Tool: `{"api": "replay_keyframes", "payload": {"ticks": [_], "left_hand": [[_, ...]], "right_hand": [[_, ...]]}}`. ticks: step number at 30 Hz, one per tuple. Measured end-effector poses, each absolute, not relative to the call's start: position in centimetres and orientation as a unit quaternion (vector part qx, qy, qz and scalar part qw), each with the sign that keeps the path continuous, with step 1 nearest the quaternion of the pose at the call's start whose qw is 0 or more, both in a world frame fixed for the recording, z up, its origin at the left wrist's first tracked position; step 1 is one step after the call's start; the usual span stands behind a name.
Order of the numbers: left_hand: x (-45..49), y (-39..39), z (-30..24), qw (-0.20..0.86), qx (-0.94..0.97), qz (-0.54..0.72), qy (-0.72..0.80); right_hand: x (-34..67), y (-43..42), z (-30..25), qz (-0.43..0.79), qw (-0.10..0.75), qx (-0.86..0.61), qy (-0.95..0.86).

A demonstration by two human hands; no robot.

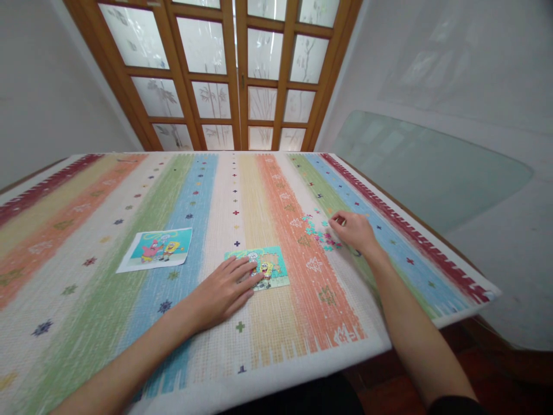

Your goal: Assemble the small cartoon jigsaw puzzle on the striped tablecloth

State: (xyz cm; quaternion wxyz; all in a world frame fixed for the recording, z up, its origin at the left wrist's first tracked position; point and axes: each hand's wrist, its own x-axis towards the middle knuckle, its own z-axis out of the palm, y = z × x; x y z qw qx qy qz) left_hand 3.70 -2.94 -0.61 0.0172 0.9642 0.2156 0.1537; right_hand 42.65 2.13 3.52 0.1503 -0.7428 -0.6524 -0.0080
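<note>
One striped tablecloth (276, 323) covers the one table, and everything handled lies on it. Farthest left is one printed picture (161, 250), lying flat with a white margin along its left and lower edges; three cartoon figures show on it: one pink, one pale blue-green, one yellow. To its right, one left hand (233, 282) rests palm down on one partly joined puzzle (273, 280), its fingers extended and a little apart, pressing on the left part and clasping nothing. Two cartoon figures show on the puzzle, one pale and one yellow, though the fingers hide some of it. Beyond the table's far edge stand two wooden doors (286, 63) with frosted panes. Right of the puzzle and apart from it lies one scatter of loose pieces (328, 241), teal and pink, more than ten but too small to count exactly. At its right edge is one right hand (352, 230), thumb and forefinger drawn close together; I cannot tell whether a piece is between them. Farthest right is one pale green panel (425, 167).
</note>
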Motion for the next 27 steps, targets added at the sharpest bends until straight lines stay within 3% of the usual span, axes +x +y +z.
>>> {"api": "replay_keyframes", "payload": {"ticks": [5,14,27], "left_hand": [[3.8,-3.0,-0.6,0.008,0.965,0.149,0.215],[3.8,-3.0,-0.8,0.003,0.965,0.152,0.213],[3.8,-3.0,-0.6,0.002,0.964,0.159,0.212]], "right_hand": [[42.8,2.3,2.9,-0.008,0.156,-0.734,-0.660],[43.2,2.6,2.3,0.012,0.253,-0.708,-0.659],[40.3,2.5,0.8,0.018,0.190,-0.637,-0.747]]}}
